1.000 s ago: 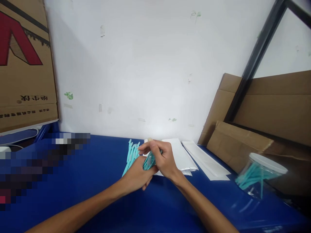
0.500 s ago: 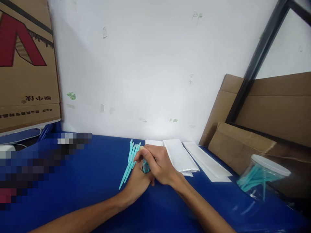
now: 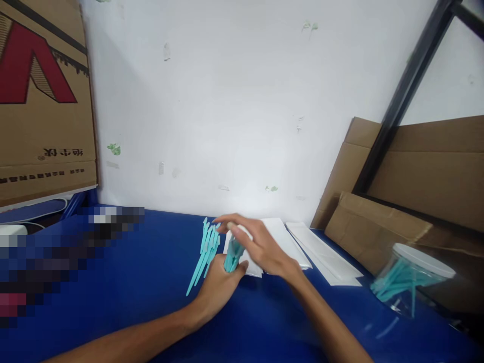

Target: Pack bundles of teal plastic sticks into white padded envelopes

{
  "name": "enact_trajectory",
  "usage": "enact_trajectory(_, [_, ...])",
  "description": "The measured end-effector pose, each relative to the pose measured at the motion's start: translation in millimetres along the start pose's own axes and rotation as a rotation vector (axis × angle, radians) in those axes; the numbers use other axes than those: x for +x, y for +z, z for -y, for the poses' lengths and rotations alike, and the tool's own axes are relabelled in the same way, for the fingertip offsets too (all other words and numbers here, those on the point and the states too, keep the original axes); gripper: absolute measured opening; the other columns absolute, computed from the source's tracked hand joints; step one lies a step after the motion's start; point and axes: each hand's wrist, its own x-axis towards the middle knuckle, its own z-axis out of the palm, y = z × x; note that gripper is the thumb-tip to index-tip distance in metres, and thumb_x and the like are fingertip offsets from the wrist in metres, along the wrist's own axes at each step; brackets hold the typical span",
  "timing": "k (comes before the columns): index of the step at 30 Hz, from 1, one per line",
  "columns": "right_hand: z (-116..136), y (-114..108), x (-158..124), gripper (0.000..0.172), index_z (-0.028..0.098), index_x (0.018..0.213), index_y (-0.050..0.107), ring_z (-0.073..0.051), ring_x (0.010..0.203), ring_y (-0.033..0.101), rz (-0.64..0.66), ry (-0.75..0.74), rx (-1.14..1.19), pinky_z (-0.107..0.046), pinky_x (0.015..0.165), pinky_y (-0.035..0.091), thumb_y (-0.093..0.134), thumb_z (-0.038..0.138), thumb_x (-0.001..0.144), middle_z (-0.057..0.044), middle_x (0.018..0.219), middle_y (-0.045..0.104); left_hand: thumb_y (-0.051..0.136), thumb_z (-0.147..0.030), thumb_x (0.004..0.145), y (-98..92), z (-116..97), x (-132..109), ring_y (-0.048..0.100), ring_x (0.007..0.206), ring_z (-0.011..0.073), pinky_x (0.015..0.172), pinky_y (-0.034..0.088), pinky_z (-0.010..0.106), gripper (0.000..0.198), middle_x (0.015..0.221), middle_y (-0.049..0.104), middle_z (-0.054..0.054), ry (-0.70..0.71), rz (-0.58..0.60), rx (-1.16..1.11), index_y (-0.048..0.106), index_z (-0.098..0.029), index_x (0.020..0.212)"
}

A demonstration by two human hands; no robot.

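Note:
My left hand [image 3: 219, 285] is closed round a small bunch of teal plastic sticks [image 3: 231, 254] that stand up out of its grip. My right hand [image 3: 260, 244] hovers just above and to the right of it with the fingers stretched out and apart, over the white sleeves [image 3: 282, 242]. A fan of loose teal sticks [image 3: 204, 252] lies on the blue table [image 3: 151, 282] just left of both hands.
More white sleeves [image 3: 325, 254] lie to the right. A clear jar with a white lid [image 3: 412, 277] holds teal sticks at the right. Cardboard sheets [image 3: 381, 222] lean on the right, a cardboard box [image 3: 41, 101] stands at the left. A white wall is behind.
My right hand has let go of the bunch and opened, lifting up and to the right. My left hand keeps the sticks.

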Motion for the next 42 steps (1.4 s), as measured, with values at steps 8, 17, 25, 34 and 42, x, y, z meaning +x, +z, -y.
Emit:
enact_trajectory(8, [-108,-153,-38,0.044,0.019,0.116,0.062,-0.027,0.103,0.064,-0.637,0.414,-0.581,-0.042,0.095,0.043,0.036,0.048,0.096,-0.010,0.099,0.071,0.057,-0.040,0.081,-1.0,-7,-8,0.046,0.060,0.0128,0.052,0.032,0.024,0.026,0.068,0.053,0.000,0.024,0.138,0.110,0.061,-0.015,0.075])
enact_trajectory(17, [-214,-153,-119,0.095,0.007,0.138,0.048,-0.045,0.112,0.059,-0.147,1.327,-0.767,-0.058,0.086,0.048,0.063,0.070,0.068,-0.028,0.126,0.059,0.057,-0.055,0.082,-7.5,-18,-14,0.056,0.075,0.0199,0.062,0.041,0.027,0.045,0.083,0.063,0.005,0.027,0.230,0.019,0.066,-0.016,0.102])
enact_trajectory(25, [-235,-156,-123,0.073,0.019,0.130,0.056,-0.039,0.119,0.056,-0.108,1.340,-0.882,-0.052,0.090,0.047,0.064,0.062,0.072,-0.020,0.128,0.060,0.055,-0.050,0.082,-11.4,-17,1,0.033,0.054,0.0104,0.052,0.026,0.024,0.034,0.060,0.036,-0.005,0.045,0.036,0.038,0.045,-0.020,0.069])
enact_trajectory(34, [-185,-183,-104,0.064,0.021,0.127,0.057,-0.035,0.113,0.059,-0.175,0.978,-0.933,-0.043,0.091,0.046,0.058,0.063,0.077,-0.014,0.122,0.064,0.049,-0.040,0.085,-31.9,-28,20,0.026,0.052,0.0091,0.050,0.021,0.024,0.036,0.057,0.027,-0.005,0.227,-0.051,0.189,0.030,-0.022,0.061])
enact_trajectory(42, [-103,-125,-48,0.048,0.025,0.124,0.058,-0.029,0.114,0.056,-0.304,0.114,-0.919,-0.046,0.099,0.039,0.063,0.050,0.083,-0.008,0.122,0.064,0.043,-0.027,0.086,-81.3,-48,44,0.041,0.047,0.0119,0.050,0.025,0.025,0.017,0.056,0.048,-0.003,0.449,-0.184,0.804,0.048,-0.021,0.071])
